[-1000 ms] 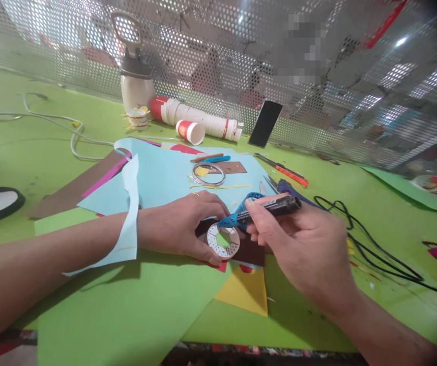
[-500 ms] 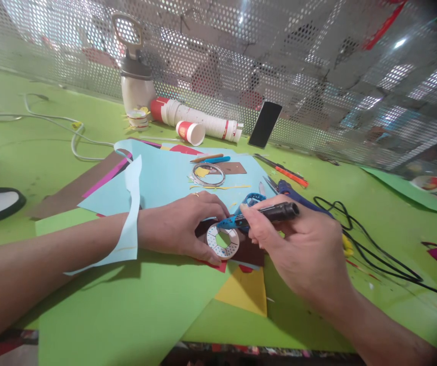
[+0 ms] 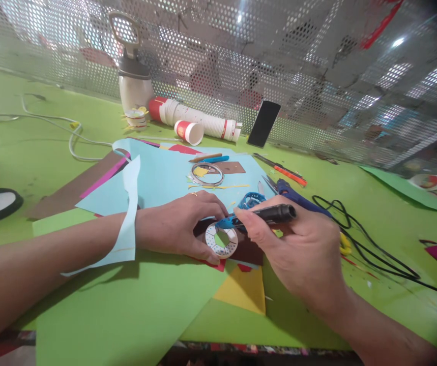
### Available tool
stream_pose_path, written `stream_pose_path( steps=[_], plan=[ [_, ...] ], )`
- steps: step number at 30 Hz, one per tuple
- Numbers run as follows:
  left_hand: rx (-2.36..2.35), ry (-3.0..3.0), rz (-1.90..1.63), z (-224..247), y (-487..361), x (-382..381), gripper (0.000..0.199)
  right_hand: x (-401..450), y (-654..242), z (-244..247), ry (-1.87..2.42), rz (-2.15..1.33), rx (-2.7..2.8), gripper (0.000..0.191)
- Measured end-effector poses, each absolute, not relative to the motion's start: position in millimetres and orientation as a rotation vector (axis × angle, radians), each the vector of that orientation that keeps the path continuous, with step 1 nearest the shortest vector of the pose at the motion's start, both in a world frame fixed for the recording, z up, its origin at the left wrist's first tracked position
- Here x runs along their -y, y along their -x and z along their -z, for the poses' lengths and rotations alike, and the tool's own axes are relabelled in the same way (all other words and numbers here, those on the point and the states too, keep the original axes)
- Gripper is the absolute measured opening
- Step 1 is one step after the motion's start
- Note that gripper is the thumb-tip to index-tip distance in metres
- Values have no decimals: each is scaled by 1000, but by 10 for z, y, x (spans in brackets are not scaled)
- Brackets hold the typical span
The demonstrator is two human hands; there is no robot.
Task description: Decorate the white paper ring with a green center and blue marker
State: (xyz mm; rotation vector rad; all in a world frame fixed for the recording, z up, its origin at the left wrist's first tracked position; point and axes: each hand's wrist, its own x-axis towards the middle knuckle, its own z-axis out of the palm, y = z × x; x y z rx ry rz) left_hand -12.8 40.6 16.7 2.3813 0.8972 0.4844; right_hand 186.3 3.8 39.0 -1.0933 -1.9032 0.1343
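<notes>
A white ring (image 3: 233, 242), split by dark lines into sections with small blue dots, lies flat with a hexagonal opening in its middle. My left hand (image 3: 176, 226) grips it from the left, thumb at its lower edge and fingers by the top. In my right hand (image 3: 304, 244) is a marker (image 3: 275, 214), black at the back and blue toward the front, its tip at the ring's upper edge. Under and around the ring are dark brown paper (image 3: 252, 250) and a yellow piece (image 3: 243, 292). A light blue paper strip (image 3: 129, 203) crosses my left forearm.
Beyond my hands lie a tape-like ring (image 3: 206, 183), pencils (image 3: 206, 157), a craft knife (image 3: 289, 174) and a blue glue gun (image 3: 294, 193) with black cable. Stacked paper cups (image 3: 203, 123), a pump bottle (image 3: 135, 91) and a phone (image 3: 264, 123) stand near the perforated screen.
The whole view has shifted slightly. The marker and my right hand have stayed at the ring's upper edge with only a small move; my left hand keeps its grip.
</notes>
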Motion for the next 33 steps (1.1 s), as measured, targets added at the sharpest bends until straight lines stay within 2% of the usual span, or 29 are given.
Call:
stream_pose_path(
  steps=[5, 11, 17, 24, 33],
  plan=[
    [-918, -2382, -452, -185, 121, -404, 58, -21, -1887, -383, 1104, -235, 1831, 27],
    [-869, -2402, -482, -156, 140, -423, 50, 11, -1919, -472, 1137, -215, 1705, 33],
    [-861, -2394, -504, -154, 145, -416, 54, 13, -1920, -516, 1129, -301, 1756, 35],
    [-873, -2391, -487, -178, 126, -404, 51, -21, -1930, -490, 1127, -379, 1819, 17],
    [-876, -2364, -457, -202, 114, -395, 55, 5, -1920, -508, 1106, -440, 1903, 24]
  ],
)
